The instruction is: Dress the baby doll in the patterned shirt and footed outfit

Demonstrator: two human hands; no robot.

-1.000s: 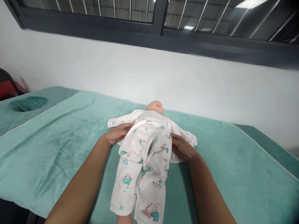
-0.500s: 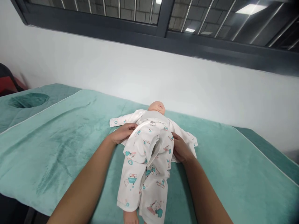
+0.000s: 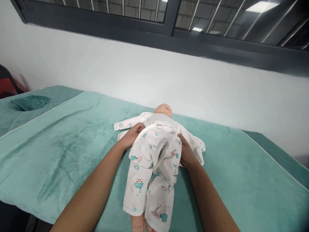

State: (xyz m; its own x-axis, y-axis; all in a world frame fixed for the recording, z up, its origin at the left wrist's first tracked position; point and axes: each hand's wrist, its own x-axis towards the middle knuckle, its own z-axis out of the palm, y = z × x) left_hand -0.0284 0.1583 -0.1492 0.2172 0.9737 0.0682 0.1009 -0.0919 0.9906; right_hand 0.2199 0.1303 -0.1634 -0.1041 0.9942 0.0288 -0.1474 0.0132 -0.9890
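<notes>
A baby doll [image 3: 163, 109] lies on its back, head toward the wall and feet toward me. It wears white printed pants [image 3: 140, 180] with an opening at the crotch. A white printed top [image 3: 193, 141] lies spread open beneath and beside it, its sleeves out to both sides. My left hand [image 3: 132, 135] has its fingers curled in on the pants at the waist's left side. On the opposite side, my right hand [image 3: 186, 150] grips the pants' waist, with some of its fingers hidden behind the fabric. A bare foot [image 3: 138, 224] shows below one pant leg.
The doll rests on a padded bed with a green plush cover [image 3: 67, 151]. A round face hole [image 3: 29, 103] is at the bed's left end. Behind the bed stand a white wall [image 3: 108, 71] and a dark-framed barred window [image 3: 154, 27]. A red and black object [image 3: 7, 85] is at far left.
My left hand has moved slightly up and inward along the waist, its fingers more curled. My right hand stays at the pants' side. The view has shifted slightly.
</notes>
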